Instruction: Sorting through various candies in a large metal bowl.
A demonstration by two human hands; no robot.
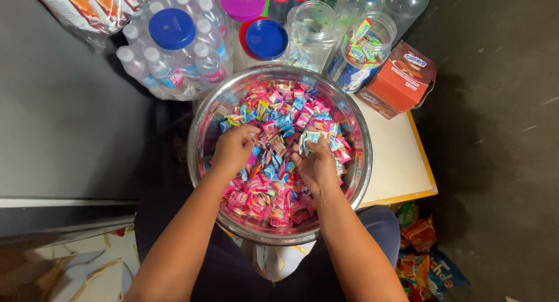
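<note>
Forearms: both reach in from the lower edge, angled toward the middle of the bowl so the hands meet over the heap.
Left hand (234, 149): knuckles up, fingers curled down into the wrapped candies (273, 180), gathering a small clump; what exactly it pinches I cannot tell.
Right hand (317, 165): curled likewise, fingertips closed on a pale blue wrapper near the heap's middle.
Steel bowl (201, 145): wide and deep, keeping the loose pink, blue and yellow pieces together; it rests at the edge of a cream tabletop (396, 162).
Open clear jar (362, 49): just behind the bowl, lid off, partly filled with similar candies.
Orange carton (402, 81): right of that jar.
Water bottles (174, 52): shrink-wrapped pack, back left.
</note>
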